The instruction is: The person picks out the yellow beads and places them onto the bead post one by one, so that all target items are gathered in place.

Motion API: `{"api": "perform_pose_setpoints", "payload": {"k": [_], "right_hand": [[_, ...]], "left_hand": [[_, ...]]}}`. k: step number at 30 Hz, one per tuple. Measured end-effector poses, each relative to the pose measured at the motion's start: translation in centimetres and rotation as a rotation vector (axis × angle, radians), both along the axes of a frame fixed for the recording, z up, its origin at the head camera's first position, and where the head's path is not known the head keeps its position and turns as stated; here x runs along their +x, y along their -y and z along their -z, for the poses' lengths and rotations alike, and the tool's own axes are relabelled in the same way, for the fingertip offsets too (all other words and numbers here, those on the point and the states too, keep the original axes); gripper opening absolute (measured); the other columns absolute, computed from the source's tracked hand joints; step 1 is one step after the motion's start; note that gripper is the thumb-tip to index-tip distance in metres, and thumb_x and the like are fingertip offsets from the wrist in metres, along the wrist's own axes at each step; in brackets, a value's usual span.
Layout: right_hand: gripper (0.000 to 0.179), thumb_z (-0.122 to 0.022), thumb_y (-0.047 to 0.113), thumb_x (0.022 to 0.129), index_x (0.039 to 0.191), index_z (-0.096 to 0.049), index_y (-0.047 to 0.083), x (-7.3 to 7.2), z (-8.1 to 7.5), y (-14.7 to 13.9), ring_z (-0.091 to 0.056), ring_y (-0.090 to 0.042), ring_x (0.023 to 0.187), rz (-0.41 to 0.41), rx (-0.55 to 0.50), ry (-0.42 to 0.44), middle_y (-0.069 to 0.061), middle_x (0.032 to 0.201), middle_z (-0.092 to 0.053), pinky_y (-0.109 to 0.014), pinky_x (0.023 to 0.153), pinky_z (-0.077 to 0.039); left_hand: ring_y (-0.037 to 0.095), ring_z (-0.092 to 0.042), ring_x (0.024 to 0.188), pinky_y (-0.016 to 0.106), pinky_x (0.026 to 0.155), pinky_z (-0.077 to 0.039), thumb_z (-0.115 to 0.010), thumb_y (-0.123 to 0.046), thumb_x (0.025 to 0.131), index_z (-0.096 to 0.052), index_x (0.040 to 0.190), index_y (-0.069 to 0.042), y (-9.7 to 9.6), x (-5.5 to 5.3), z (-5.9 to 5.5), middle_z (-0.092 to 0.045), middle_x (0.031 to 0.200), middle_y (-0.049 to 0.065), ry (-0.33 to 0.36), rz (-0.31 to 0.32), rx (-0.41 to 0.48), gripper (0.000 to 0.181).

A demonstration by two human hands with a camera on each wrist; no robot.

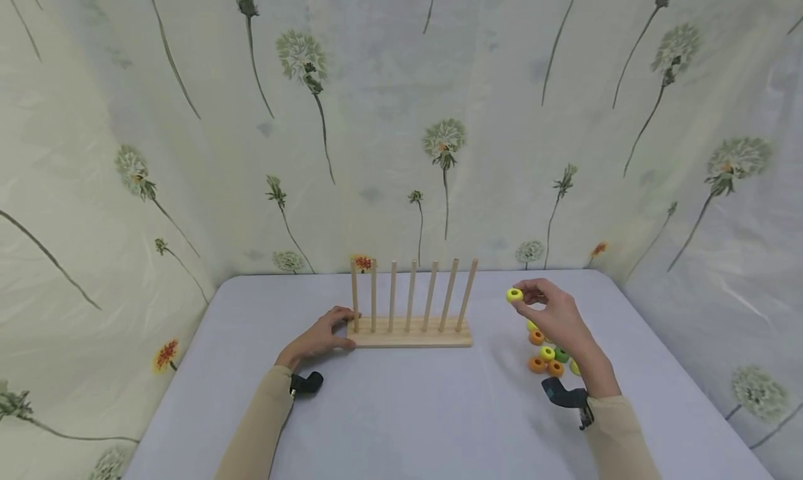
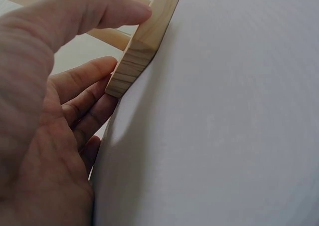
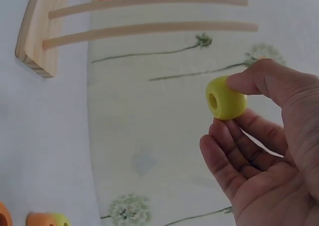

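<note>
A wooden peg stand [image 1: 408, 340], its several upright pegs bare, stands on the table. My left hand [image 1: 321, 335] grips the left end of its base; in the left wrist view the thumb [image 2: 119, 9] presses one side and the fingers [image 2: 92, 81] touch the other. Above the table, right of the stand, my right hand [image 1: 558, 316] pinches a yellow bead [image 1: 514, 295] between thumb and fingers. The right wrist view shows the hole of this rounded bead [image 3: 232, 100] facing left, toward the stand side.
Below the right hand lies a loose group of beads: orange [image 1: 536, 364], yellow [image 1: 547, 354] and green [image 1: 561, 355], partly hidden by the hand and wrist. Behind the white table [image 1: 401, 417] hangs a cloth with a dandelion print [image 1: 376, 118]. Both wrists carry black camera mounts [image 1: 307, 383].
</note>
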State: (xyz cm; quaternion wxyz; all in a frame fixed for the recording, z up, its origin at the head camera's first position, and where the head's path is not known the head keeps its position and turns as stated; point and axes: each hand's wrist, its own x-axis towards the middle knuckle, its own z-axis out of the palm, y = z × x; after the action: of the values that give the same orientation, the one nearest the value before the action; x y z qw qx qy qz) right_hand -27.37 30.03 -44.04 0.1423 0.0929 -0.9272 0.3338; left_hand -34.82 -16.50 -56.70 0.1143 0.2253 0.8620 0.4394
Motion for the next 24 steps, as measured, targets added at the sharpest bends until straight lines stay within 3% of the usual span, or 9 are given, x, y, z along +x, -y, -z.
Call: {"api": "perform_pose_setpoints", "payload": {"k": [6,13,24], "right_hand": [[0.035,-0.069,0.03,0.089,0.118,-0.06,0.013,-0.5,-1.2,0.4,-0.06,-0.016,0.095,-0.002,-0.02,-0.031,-0.003,0.104,-0.064,-0.014,0.08,-0.048],[0.037,-0.067,0.038,0.089,0.119,-0.061,0.016,-1.3,-2.8,0.9,-0.061,-0.017,0.097,0.006,-0.055,-0.036,-0.001,0.105,-0.063,-0.025,0.081,-0.049],[0.038,-0.066,0.037,0.09,0.119,-0.061,0.013,-2.3,-4.7,2.7,-0.058,-0.014,0.096,-0.056,-0.086,-0.094,-0.001,0.106,-0.063,-0.016,0.082,-0.048]], "left_hand": [[0.031,-0.033,0.138,0.058,0.112,-0.024,-0.079,-0.029,0.077,-0.054,0.136,-0.018,0.0,0.1,-0.1,-0.045,0.139,0.006,0.005,-0.001,0.015,0.066],[0.03,-0.033,0.138,0.057,0.113,-0.023,-0.08,-0.029,0.077,-0.055,0.136,-0.017,-0.1,0.3,-0.4,-0.044,0.14,0.006,0.008,-0.008,0.007,0.065],[0.03,-0.034,0.136,0.057,0.112,-0.025,-0.079,-0.028,0.076,-0.054,0.136,-0.016,-0.1,0.3,-0.3,-0.045,0.138,0.007,0.005,-0.004,0.01,0.066]]}}
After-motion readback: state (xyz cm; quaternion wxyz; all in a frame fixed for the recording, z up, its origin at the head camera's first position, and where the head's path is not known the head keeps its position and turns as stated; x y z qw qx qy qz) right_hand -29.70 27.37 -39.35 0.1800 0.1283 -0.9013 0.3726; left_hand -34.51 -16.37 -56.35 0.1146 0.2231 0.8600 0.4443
